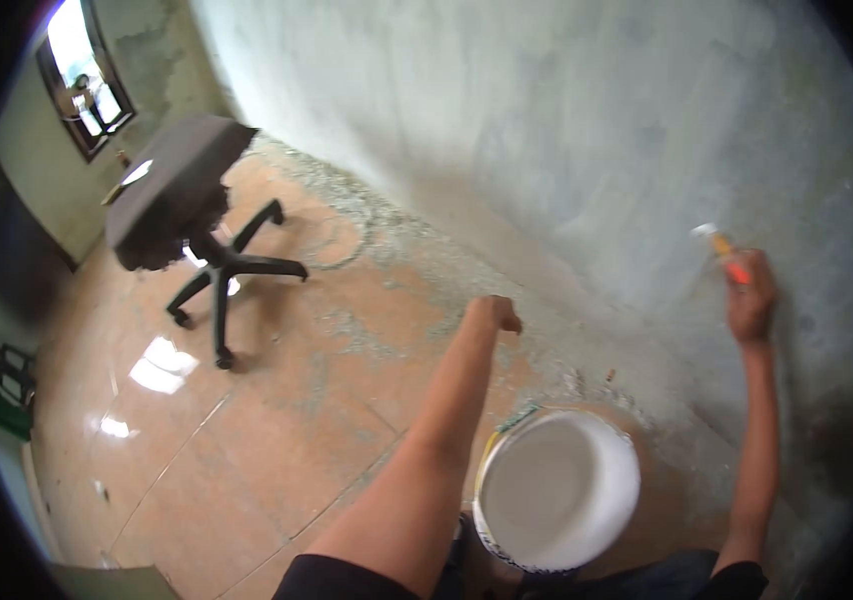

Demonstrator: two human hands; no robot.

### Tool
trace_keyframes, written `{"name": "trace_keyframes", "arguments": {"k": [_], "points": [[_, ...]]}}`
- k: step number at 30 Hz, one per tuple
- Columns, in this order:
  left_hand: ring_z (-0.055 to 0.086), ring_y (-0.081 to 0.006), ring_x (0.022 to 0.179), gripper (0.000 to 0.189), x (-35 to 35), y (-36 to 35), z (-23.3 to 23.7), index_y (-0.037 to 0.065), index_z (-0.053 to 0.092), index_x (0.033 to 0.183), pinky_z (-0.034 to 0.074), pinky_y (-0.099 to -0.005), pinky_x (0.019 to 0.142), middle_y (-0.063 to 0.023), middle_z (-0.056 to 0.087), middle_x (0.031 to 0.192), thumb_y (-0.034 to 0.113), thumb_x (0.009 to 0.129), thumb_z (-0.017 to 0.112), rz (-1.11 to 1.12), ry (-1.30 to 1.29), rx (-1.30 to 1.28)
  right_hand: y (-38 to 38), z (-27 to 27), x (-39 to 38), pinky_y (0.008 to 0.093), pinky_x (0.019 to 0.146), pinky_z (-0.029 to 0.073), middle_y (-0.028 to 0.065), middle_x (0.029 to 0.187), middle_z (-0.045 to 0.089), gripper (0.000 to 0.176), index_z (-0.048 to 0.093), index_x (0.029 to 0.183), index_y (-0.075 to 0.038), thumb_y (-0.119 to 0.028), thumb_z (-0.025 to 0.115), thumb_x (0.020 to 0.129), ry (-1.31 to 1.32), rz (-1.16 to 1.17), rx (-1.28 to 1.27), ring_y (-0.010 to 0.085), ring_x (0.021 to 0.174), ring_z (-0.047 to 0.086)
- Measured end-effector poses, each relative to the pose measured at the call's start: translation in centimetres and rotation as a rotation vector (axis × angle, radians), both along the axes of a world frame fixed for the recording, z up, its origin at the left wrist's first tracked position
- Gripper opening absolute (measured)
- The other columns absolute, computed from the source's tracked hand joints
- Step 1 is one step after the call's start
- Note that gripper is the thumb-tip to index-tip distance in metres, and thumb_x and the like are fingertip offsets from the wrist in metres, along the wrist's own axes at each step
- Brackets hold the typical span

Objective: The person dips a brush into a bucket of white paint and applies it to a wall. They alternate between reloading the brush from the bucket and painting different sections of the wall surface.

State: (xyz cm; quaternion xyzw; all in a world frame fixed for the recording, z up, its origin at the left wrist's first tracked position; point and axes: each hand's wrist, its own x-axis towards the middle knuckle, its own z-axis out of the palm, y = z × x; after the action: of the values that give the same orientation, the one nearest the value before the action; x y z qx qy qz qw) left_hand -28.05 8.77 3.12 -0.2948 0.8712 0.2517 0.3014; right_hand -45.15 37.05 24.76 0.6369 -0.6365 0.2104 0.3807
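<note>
My right hand point(752, 298) is raised beside the pale grey wall point(587, 130), its fingers wrapped round a short hand tool point(721, 246). That tool has an orange and red handle and a bright whitish end pointing at the wall; its exact kind is too blurred to tell. My left hand point(503, 315) is held out over the floor near the foot of the wall, with its fingers curled in. Nothing shows in it. Below and between my arms stands a white bucket point(615, 530) with a greyish-white content.
A dark swivel chair point(182, 190) with a ragged seat edge stands at the left, a light flat object on it. Flakes and dust point(377, 225) lie along the wall's foot on the tiled floor point(277, 440). A window point(82, 75) is at the upper left.
</note>
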Motion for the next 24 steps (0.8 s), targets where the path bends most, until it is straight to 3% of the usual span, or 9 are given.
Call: {"name": "trace_keyframes", "arguments": {"k": [3,5,6,9,12,16,18,20,24], "points": [[0.055,-0.0294,0.104,0.052,0.0,-0.3,-0.8,0.009,0.060,0.109,0.045,-0.0418,0.086,-0.0100,0.055,0.117,0.040,0.067,0.066,0.053,0.001,-0.027,0.8,3.4,1.9,0.0367,0.068,0.047,0.0158,0.090,0.057,0.016,0.055,0.093,0.000,0.000,0.061,0.078,0.169,0.035,-0.149,0.0311,0.082,0.056],[0.056,-0.0277,0.102,0.050,0.1,-0.7,-1.4,0.009,0.061,0.106,0.045,-0.0414,0.085,-0.0086,0.058,0.114,0.040,0.067,0.066,0.042,0.003,-0.004,1.6,3.9,2.0,0.0358,0.072,0.049,0.0154,0.096,0.056,0.023,0.054,0.097,-0.001,0.001,0.063,0.075,0.578,-0.052,-0.229,0.0302,0.086,0.056],[0.056,-0.0277,0.102,0.050,0.0,-1.0,-1.6,0.009,0.061,0.106,0.045,-0.0414,0.085,-0.0086,0.058,0.114,0.040,0.067,0.066,0.051,0.000,-0.014,1.7,3.6,1.9,0.0358,0.072,0.049,0.0154,0.096,0.056,0.023,0.054,0.097,-0.001,0.001,0.063,0.075,0.573,-0.046,-0.241,0.0302,0.086,0.056],[0.058,-0.0263,0.098,0.048,0.9,-1.4,-1.3,0.009,0.063,0.102,0.046,-0.0404,0.083,-0.0066,0.061,0.108,0.041,0.066,0.067,0.044,-0.016,0.022,1.9,0.8,1.1,0.0346,0.070,0.050,0.0143,0.094,0.056,0.021,0.054,0.094,-0.003,-0.002,0.064,0.075,0.351,-0.098,-0.106,0.0293,0.087,0.056],[0.059,-0.0246,0.094,0.045,0.7,-1.7,-2.4,0.010,0.066,0.097,0.046,-0.0403,0.081,-0.0049,0.063,0.102,0.041,0.065,0.068,0.086,0.004,-0.047,2.7,-5.5,0.2,0.0337,0.065,0.049,0.0132,0.090,0.056,0.016,0.055,0.089,-0.004,-0.005,0.062,0.075,0.391,-0.093,0.140,0.0282,0.081,0.056],[0.061,-0.0240,0.085,0.040,1.1,-3.9,-4.9,0.011,0.067,0.089,0.048,-0.0410,0.076,-0.0049,0.065,0.094,0.041,0.063,0.070,0.034,0.045,0.029,3.4,-12.3,2.2,0.0354,0.057,0.045,0.0118,0.084,0.056,0.012,0.054,0.081,-0.002,-0.007,0.059,0.071,-0.048,0.050,0.523,0.0273,0.073,0.054],[0.061,-0.0238,0.083,0.038,1.5,-5.3,-6.6,0.012,0.067,0.087,0.049,-0.0402,0.074,-0.0042,0.066,0.090,0.041,0.062,0.070,0.053,0.051,0.047,3.4,-13.7,3.4,0.0382,0.059,0.044,0.0120,0.078,0.053,0.013,0.054,0.081,-0.001,-0.007,0.060,0.071,-0.028,0.172,0.553,0.0283,0.071,0.053],[0.061,-0.0235,0.086,0.040,3.3,-4.5,-4.6,0.014,0.067,0.091,0.048,-0.0405,0.076,-0.0030,0.065,0.095,0.041,0.062,0.070,0.137,0.006,0.018,3.3,-14.5,3.1,0.0394,0.060,0.042,0.0130,0.075,0.050,0.013,0.053,0.080,0.000,-0.008,0.059,0.071,-0.018,0.257,0.506,0.0296,0.071,0.052],[0.060,-0.0233,0.090,0.041,6.5,-5.2,-5.1,0.015,0.066,0.095,0.047,-0.0411,0.079,-0.0022,0.064,0.099,0.041,0.064,0.069,0.213,-0.109,-0.042,2.6,-14.9,1.8,0.0385,0.061,0.041,0.0160,0.077,0.049,0.010,0.048,0.082,0.003,-0.005,0.053,0.079,-0.296,0.121,0.445,0.0317,0.073,0.052]]}}
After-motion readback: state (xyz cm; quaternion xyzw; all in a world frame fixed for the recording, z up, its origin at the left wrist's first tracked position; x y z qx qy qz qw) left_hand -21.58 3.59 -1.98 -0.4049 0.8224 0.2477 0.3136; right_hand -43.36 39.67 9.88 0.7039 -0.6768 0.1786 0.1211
